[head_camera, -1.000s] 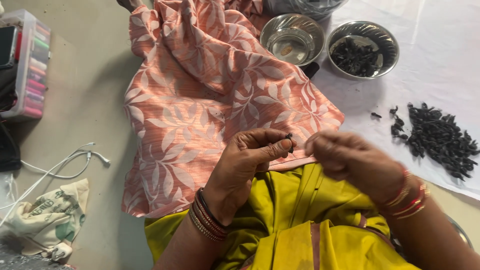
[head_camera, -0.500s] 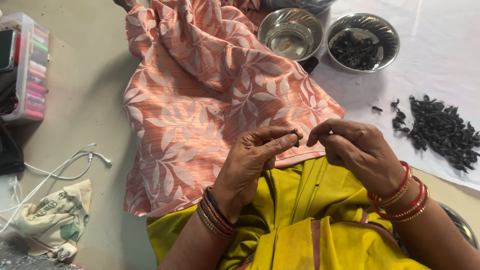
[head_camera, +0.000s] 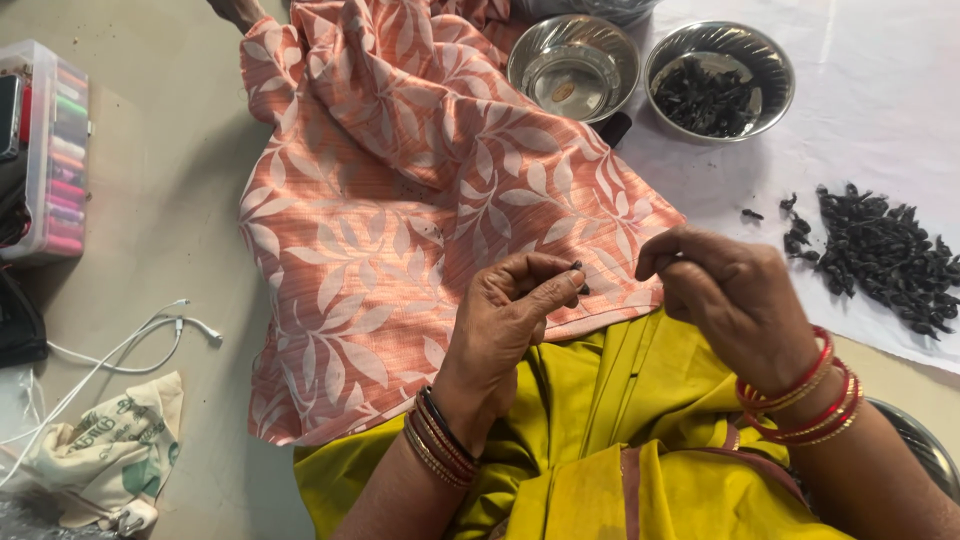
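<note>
Two steel bowls (head_camera: 640, 65) sit on white cloth (head_camera: 880, 90); left hand (head_camera: 515, 320) pinches a dark bit (head_camera: 577, 267), right hand (head_camera: 735, 295) curled.

Counting from my hands: two steel bowls ahead, one holding clear liquid (head_camera: 573, 68), one holding dark pods (head_camera: 719, 80). One heap of dark pods (head_camera: 880, 255) right of my right hand (head_camera: 735, 295). One small dark piece pinched in my left hand (head_camera: 515, 310). One peach leaf-print cloth (head_camera: 400, 200) under both hands. One thread box (head_camera: 55, 150) far left. One white cable (head_camera: 130, 345), one printed cloth bag (head_camera: 95, 460) lower left. Bangles too bunched for exact count.
</note>
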